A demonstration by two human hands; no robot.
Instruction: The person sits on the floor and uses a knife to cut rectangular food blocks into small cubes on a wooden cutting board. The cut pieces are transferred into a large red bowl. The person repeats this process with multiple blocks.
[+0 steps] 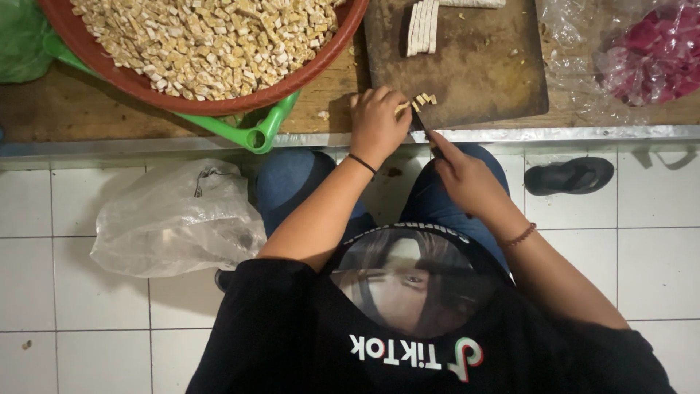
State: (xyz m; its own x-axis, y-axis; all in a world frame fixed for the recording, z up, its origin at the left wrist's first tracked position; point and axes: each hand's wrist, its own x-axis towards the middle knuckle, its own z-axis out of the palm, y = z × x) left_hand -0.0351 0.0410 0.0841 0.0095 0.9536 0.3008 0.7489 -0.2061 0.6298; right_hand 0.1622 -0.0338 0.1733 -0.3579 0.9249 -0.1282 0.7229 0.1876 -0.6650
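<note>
Left hand [376, 125] curled over pale strips [417, 104] at near edge of cutting board [467, 66] on desk [65, 109], right hand [467, 179] closed around knife [426, 133]: risk of nicked fingertips, blade so close.

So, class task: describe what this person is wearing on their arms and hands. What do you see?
Both forearms are bare, with short black sleeves ending near the elbows. The left hand has a thin black band at the wrist. The right hand has a reddish-brown beaded bracelet at the wrist. No gloves or rings show.
</note>
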